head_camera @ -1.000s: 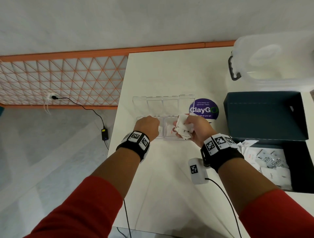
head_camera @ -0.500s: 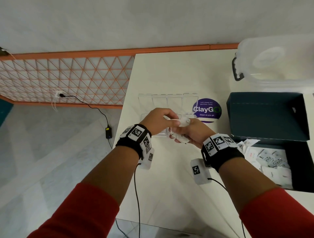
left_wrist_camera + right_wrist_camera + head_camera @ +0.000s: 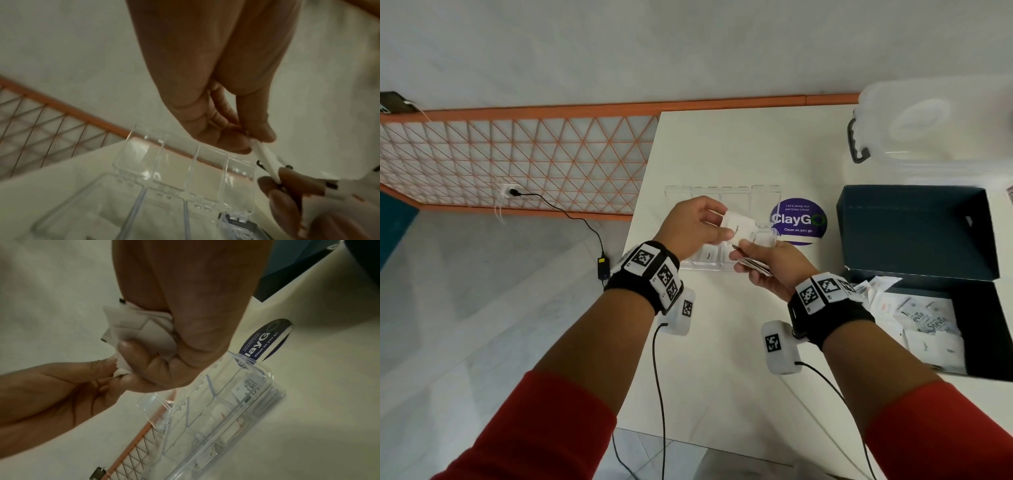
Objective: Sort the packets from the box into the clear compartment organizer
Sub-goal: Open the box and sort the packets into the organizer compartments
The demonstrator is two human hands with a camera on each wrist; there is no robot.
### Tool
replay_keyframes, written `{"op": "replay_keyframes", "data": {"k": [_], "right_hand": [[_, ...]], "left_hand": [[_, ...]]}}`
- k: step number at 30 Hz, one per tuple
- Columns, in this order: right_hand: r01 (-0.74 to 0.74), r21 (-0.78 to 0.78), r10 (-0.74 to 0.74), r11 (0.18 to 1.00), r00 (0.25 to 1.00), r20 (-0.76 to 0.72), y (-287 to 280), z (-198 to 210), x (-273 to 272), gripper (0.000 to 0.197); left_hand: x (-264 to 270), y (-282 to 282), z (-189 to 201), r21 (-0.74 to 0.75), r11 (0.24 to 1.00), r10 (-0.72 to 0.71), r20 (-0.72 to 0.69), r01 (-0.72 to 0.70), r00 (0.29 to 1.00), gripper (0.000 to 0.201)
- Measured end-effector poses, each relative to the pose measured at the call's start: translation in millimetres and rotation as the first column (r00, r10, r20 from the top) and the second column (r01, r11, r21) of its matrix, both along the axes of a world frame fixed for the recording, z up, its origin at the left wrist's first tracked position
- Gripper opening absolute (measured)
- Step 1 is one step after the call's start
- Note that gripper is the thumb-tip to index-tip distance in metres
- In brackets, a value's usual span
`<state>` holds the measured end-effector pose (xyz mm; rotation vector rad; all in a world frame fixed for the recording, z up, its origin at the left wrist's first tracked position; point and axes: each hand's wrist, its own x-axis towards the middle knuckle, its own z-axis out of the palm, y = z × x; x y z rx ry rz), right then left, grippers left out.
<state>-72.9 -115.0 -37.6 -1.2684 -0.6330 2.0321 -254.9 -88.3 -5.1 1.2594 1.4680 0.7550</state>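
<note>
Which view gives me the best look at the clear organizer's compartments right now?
The right wrist view: the clear organizer lies lengthwise in it unblocked, dividers and white packets inside visible. In the head view both hands cover much of the clear organizer. The left wrist view shows mainly its raised lids, blurred.

Organizer (image 3: pixel 722 195) is clear glossy plastic. Packets (image 3: pixel 739 226) look like matt white paper, a bit crinkly. Box (image 3: pixel 914 233) right of it seems matt dark card, the bin (image 3: pixel 941 126) beyond frosted plastic.
</note>
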Motion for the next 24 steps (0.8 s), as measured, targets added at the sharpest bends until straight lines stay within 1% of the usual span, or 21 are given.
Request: {"op": "replay_keyframes", "data": {"k": [3, 5, 7, 9, 11, 14, 16, 18, 20, 22, 24], "right_hand": [[0.021, 0.017, -0.022, 1.000, 0.998, 0.054, -0.8, -1.2, -1.9, 0.007], [0.015, 0.016, -0.016, 1.000, 0.998, 0.054, -1.6, -0.9, -3.1, 0.009], [-0.038, 0.010, 0.038, 0.999, 0.999, 0.038, -3.1, 0.5, -4.3, 0.010], [-0.089, 0.011, 0.089, 0.996, 0.996, 0.026, -4.6, 1.2, -4.9, 0.009], [-0.088, 0.002, 0.088, 0.996, 0.996, 0.015, -5.3, -0.3, -5.4, 0.013], [-0.091, -0.019, 0.091, 0.996, 0.995, -0.044, -6.9, -2.6, -5.2, 0.015], [-0.109, -0.009, 0.108, 0.994, 0.992, -0.071, -7.0, -3.8, -5.0, 0.015], [-0.102, 0.006, 0.102, 0.995, 0.993, -0.061, -5.1, -4.7, -4.7, 0.015], [-0.081, 0.005, 0.081, 0.997, 0.996, -0.040, -2.3, -5.6, -5.6, 0.013], [-0.090, -0.002, 0.089, 0.996, 0.995, -0.032, -0.4, -5.8, -7.7, 0.011], [-0.129, -0.008, 0.128, 0.992, 0.991, -0.033, 0.8, -5.3, -10.3, 0.009]], "left_hand": [[-2.0, 3.7, 9.4, 0.016, 1.000, -0.023, -0.161, 0.026, 0.987, 0.022], [-1.4, 5.2, 13.7, 0.000, 0.999, -0.049, -0.199, 0.051, 0.979, 0.018], [-0.4, 4.4, 15.5, 0.009, 1.000, -0.018, -0.197, 0.020, 0.980, 0.019], [1.5, 1.8, 15.4, 0.015, 1.000, 0.005, -0.161, -0.002, 0.987, 0.021], [4.2, -1.9, 14.7, 0.026, 1.000, -0.010, -0.126, 0.014, 0.992, 0.020], [3.6, -2.2, 12.8, 0.048, 0.998, 0.034, -0.159, -0.026, 0.987, 0.016], [0.6, -2.3, 13.3, -0.006, 0.999, 0.036, -0.126, -0.037, 0.991, 0.018], [-1.4, -3.9, 14.7, -0.077, 0.997, -0.005, -0.050, 0.002, 0.999, 0.020], [-4.3, -4.7, 17.1, -0.088, 0.996, -0.026, -0.007, 0.025, 1.000, 0.022], [-8.0, -3.0, 17.8, -0.078, 0.997, -0.019, -0.024, 0.017, 1.000, 0.022], [-10.8, -0.9, 15.3, -0.057, 0.998, -0.018, -0.108, 0.012, 0.994, 0.020]]}}
